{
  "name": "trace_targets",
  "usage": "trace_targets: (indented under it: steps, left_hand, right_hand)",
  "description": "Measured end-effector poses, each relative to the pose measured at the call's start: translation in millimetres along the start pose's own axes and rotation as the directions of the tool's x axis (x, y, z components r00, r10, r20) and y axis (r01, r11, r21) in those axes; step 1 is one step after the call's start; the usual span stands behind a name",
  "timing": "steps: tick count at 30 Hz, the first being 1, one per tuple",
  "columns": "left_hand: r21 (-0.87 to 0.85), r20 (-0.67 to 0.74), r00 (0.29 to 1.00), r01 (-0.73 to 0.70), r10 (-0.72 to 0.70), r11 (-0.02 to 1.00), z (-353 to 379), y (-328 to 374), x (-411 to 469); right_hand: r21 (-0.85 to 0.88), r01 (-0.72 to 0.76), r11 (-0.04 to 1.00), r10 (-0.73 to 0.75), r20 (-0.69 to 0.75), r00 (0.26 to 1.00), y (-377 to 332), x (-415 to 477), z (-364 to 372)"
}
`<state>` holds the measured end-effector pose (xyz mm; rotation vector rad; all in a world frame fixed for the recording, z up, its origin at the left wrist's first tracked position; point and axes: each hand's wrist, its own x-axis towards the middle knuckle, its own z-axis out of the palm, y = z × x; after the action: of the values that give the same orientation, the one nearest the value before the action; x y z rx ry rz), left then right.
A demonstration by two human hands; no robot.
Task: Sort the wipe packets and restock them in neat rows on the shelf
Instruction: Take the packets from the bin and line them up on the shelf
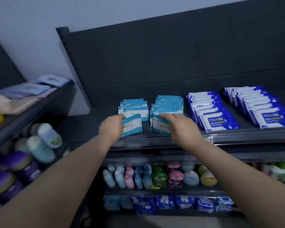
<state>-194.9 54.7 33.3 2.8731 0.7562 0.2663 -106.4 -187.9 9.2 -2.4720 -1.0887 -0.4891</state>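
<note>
The fingers point(121, 116) of the left hand point(113, 127) are curling round the left edge of a pale-blue packet point(132, 127), gripping it and holding it tilted at the front of the left row point(133, 106). The fingertips are hiding behind it. The right hand point(183, 127) is lying with straight fingers over the front packets of the right row point(167, 102), the index finger stretching along their top edge. Its thumb is out of sight, so whether it is pinching anything is unclear.

Both rows are sitting side by side on the top shelf point(237, 134), each made of overlapping pale-blue and white packets. Their print is blurring too much to read.

To the right, 2 rows of dark-blue packets point(211, 111) are lying overlapped on the same shelf, the far one running off the frame edge.

Below, pastel bottles point(155, 176) are standing in the dim light, and blue flowered packs point(179, 203) are filling the level under them. At the left, a second rack point(39, 111) is carrying blurred bottles and flat packs, partly cut off.
</note>
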Motion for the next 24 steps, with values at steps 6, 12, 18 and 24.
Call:
trace_targets:
  steps: [6, 12, 18, 24]
  left_hand:
    - [0.006, 0.060, 0.998, -0.027, 0.027, 1.000, 17.9, -2.1, 57.9]
    - [0.073, 0.138, 0.988, -0.080, 0.070, 0.994, 36.3, 1.4, 108.3]
    - [0.043, 0.166, 0.975, -0.155, 0.146, 0.987, 53.3, -3.2, 148.3]
    - [-0.055, 0.171, 0.969, -0.169, 0.176, 0.984, 49.4, -26.1, 189.2]
  right_hand:
    - [-0.009, -0.015, 1.000, 0.016, 0.036, 0.999, 23.5, 51.5, 23.2]
    - [0.027, 0.001, 1.000, -0.003, 0.076, 0.997, 39.8, 107.1, 39.5]
    - [0.132, 0.017, 0.991, -0.041, 0.180, 0.983, 32.0, 129.4, 56.7]
    - [0.115, 0.058, 0.992, -0.091, 0.313, 0.945, 7.6, 155.9, 78.8]
